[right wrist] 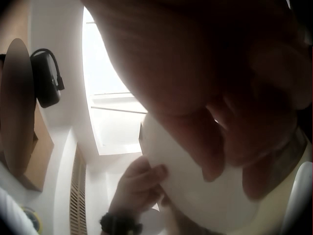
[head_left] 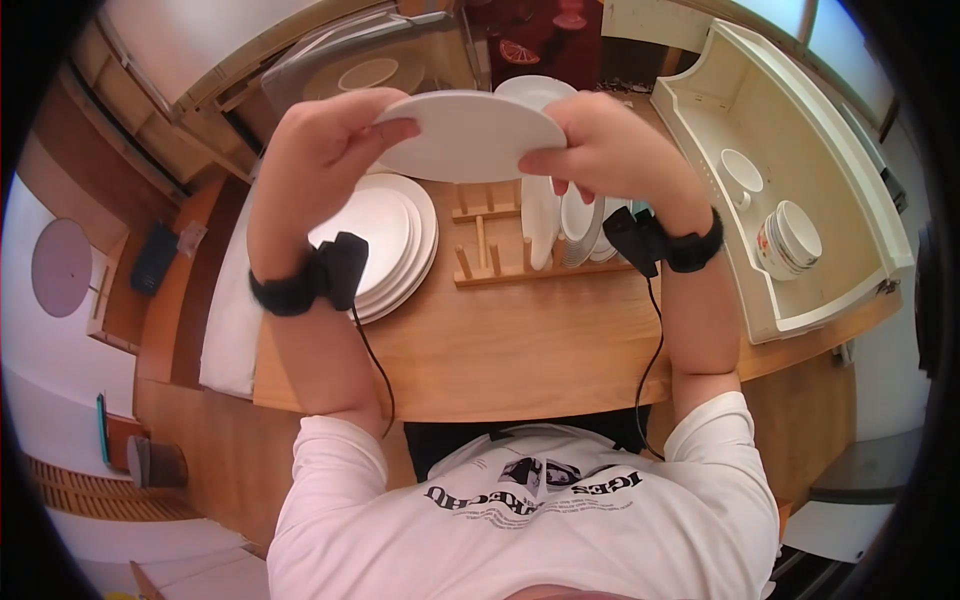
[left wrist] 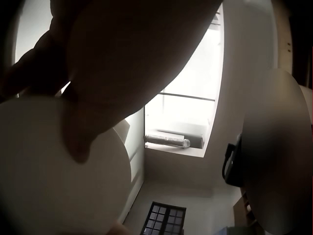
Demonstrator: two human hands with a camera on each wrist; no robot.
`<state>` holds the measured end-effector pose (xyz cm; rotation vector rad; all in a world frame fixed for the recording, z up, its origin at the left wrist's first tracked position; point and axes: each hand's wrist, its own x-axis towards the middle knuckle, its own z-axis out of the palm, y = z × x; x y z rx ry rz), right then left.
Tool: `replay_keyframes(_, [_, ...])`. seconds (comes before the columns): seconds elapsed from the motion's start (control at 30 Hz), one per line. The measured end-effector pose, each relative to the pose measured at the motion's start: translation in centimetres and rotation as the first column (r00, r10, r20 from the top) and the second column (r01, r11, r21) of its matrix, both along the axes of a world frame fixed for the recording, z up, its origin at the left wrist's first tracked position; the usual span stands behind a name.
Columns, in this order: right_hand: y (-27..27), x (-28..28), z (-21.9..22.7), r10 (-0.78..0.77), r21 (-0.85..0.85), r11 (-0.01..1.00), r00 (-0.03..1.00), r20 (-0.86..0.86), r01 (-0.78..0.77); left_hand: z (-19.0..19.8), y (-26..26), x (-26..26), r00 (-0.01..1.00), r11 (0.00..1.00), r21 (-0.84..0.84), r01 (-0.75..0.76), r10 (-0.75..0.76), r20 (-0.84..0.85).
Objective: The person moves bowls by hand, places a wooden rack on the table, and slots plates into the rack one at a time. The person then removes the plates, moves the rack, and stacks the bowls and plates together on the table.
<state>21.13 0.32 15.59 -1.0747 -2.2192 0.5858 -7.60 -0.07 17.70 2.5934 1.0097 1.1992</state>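
Noting left hand [head_left: 325,145] and right hand [head_left: 625,145] each pinching a white plate [head_left: 470,135] at opposite edges, held above the tabletop [head_left: 500,350], near the wooden rack [head_left: 520,275]. Thumbs lie on the near face. My judgement: glazed ceramic, stiff, fairly weighty, slippery, chips if knocked. I would take hold at both sides of the rim, evenly.

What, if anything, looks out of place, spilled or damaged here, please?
Nothing stands out. The held plate between the left hand and right hand shows no visible crack, the plate stack lies flat, and dishes stand in the wooden rack. No spill shows, though part of the table is hidden.
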Motion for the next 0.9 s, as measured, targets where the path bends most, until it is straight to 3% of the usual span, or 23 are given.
replay_keyframes(0.07, [1.6,-0.2,-2.4,0.096,0.398,0.908,0.989,0.108,-0.131,0.6,-1.0,0.5,0.986,0.965,0.263,-0.002,0.046,-0.161])
replay_keyframes(0.2, [1.1,-0.8,-2.1,-0.326,0.786,0.614,0.93,0.17,0.072,0.5,-1.7,0.5,0.976,0.87,0.481,-0.111,0.186,-0.111])
replay_keyframes(0.33, [0.5,-1.2,-1.4,-0.387,0.887,0.435,0.922,0.028,0.155,0.1,-1.1,0.9,0.948,0.739,0.631,-0.237,0.317,-0.015])
replay_keyframes(0.4, [0.5,-1.1,-1.4,-0.368,0.913,0.373,0.93,-0.016,0.163,0.1,-0.9,0.9,0.938,0.723,0.646,-0.246,0.346,-0.031])
replay_keyframes(0.6, [0.3,-0.6,-1.2,-0.382,0.913,0.361,0.923,-0.041,0.19,0.1,-0.5,1.3,0.936,0.695,0.677,-0.242,0.35,-0.025])
replay_keyframes(0.7, [0.4,-0.5,-0.9,-0.372,0.942,0.288,0.926,-0.058,0.174,0.2,-0.3,1.1,0.941,0.675,0.704,-0.221,0.337,-0.028])
replay_keyframes(0.8, [0.2,-0.3,-0.7,-0.342,0.939,0.3,0.938,-0.062,0.171,0.3,-0.1,1.0,0.949,0.66,0.724,-0.198,0.315,-0.029])
replay_keyframes(0.9, [-0.4,-0.1,-0.6,-0.34,0.905,0.382,0.939,-0.052,0.188,0.3,0.1,0.9,0.955,0.641,0.746,-0.178,0.296,-0.027])
